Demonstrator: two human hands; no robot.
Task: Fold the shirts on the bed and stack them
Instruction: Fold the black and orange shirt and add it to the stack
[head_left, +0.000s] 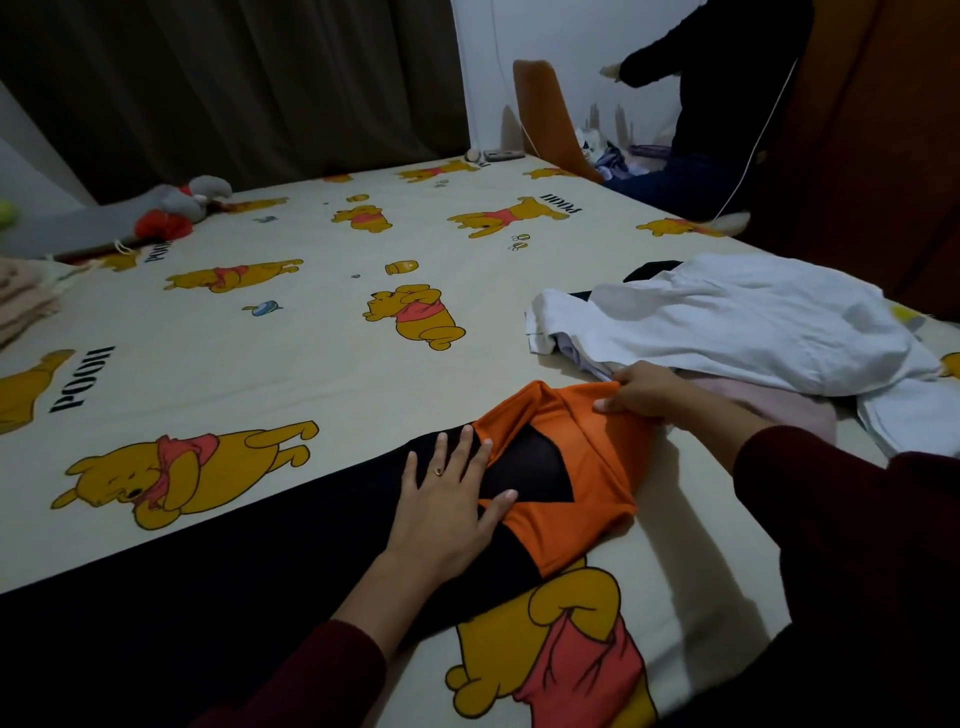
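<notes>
dim room, dark curtain (234, 83) drawn behind a bed (322, 364) whose cream sheet is printed with yellow bears in red tops. on the near part of the bed lies a black and orange shirt (566, 467), stretched out toward the left; its black body runs off the bottom left edge of view, so where it ends can't be made out. the orange end is bunched and partly folded over, with a patch of black fabric showing through the opening.

the left hand (447, 499) lies flat on the shirt, fingers straight and spread, palm pressing the black cloth right at the orange edge; a ring shows on one finger. the right hand (641, 389) is at the far edge of the orange part, fingers curled and pinching the fabric there. both forearms come in from below in dark red sleeves, the right one cut off by the edge of view.

just beyond the right hand sits a loose pile of white shirts (727, 322), crumpled, with something black (652, 270) poking out behind it and a pink garment (769, 405) under its near side; how many pieces are in the pile is hard to tell. at the far left edge a stack of pale pink folded cloth (23, 301) is half out of view. a grey and red soft toy (182, 205) lies near the curtain. another person in dark clothes (711, 104) sits past the far corner, partly hidden by an orange chair back (545, 109).
</notes>
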